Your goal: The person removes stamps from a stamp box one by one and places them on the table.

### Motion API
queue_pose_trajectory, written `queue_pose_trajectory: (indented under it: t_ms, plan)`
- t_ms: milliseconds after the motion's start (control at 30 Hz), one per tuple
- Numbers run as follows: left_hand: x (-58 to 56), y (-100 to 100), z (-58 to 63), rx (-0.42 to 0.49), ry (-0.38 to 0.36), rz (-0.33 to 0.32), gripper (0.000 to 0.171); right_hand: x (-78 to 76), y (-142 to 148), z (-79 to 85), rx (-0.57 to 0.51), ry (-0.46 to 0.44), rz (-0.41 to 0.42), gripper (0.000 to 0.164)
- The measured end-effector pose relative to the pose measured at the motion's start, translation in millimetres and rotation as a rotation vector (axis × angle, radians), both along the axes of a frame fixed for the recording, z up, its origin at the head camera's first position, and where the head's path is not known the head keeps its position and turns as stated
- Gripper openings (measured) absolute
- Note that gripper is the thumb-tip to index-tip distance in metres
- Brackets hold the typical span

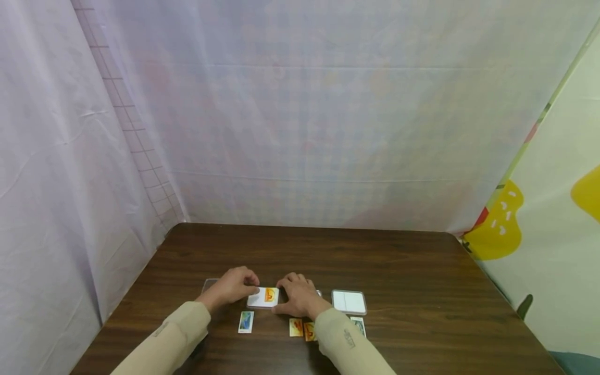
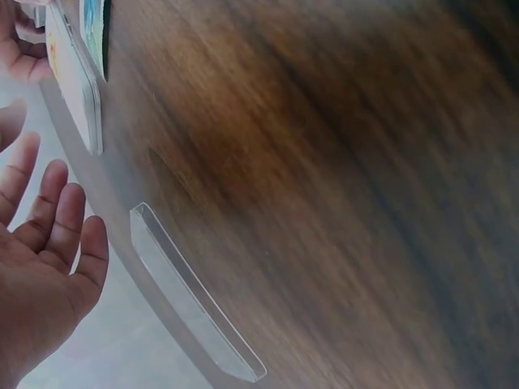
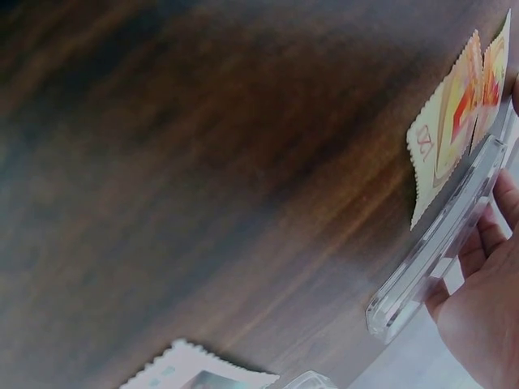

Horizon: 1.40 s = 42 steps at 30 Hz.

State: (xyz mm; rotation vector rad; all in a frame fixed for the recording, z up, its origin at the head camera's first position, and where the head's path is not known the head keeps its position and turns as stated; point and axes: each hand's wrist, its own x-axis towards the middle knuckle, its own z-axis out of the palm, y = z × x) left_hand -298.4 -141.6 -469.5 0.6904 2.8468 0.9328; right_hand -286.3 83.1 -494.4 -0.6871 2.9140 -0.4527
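A flat clear plastic case (image 1: 255, 299) with a white insert lies between both hands, and an orange and yellow stamp (image 1: 270, 295) rests on its right part. My left hand (image 1: 236, 284) is over the case's left end, thumb overlapping its far edge in the head view; in the left wrist view its fingers (image 2: 61, 211) are loosely bent with nothing between them. With thumb and index finger at the near and far edges, my right hand (image 1: 300, 298) holds the case's right end. Its palm hangs over another clear case (image 3: 438, 243), mostly hidden in the head view.
A blue-green stamp (image 1: 246, 322) lies in front of the case. Two orange stamps (image 1: 296, 327) lie by my right wrist. Further right are a white-lined case (image 1: 349, 302) and a grey-green stamp (image 1: 358, 324). A clear cover (image 2: 190, 296) sits beside my left hand on the brown table (image 1: 398, 260).
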Motion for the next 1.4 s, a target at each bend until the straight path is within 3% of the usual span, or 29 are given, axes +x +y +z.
queue_pose_trajectory:
  t_ms: [400, 800, 1400]
  plan:
    - [-5.8, 7, -5.7, 0.035, -0.022, 0.044, 0.011, -2.8, -1, -5.5, 0.001, 0.012, -0.005, 0.063]
    - [-7.8, 13, -8.0, 0.069, 0.004, -0.009, 0.011, 2.3, -1, 4.6, 0.005, -0.004, -0.002, 0.062]
    - [-13.7, 23, -16.6, 0.034, 0.023, -0.021, 0.012, 0.0, 0, -0.3, -0.011, 0.005, -0.001, 0.062]
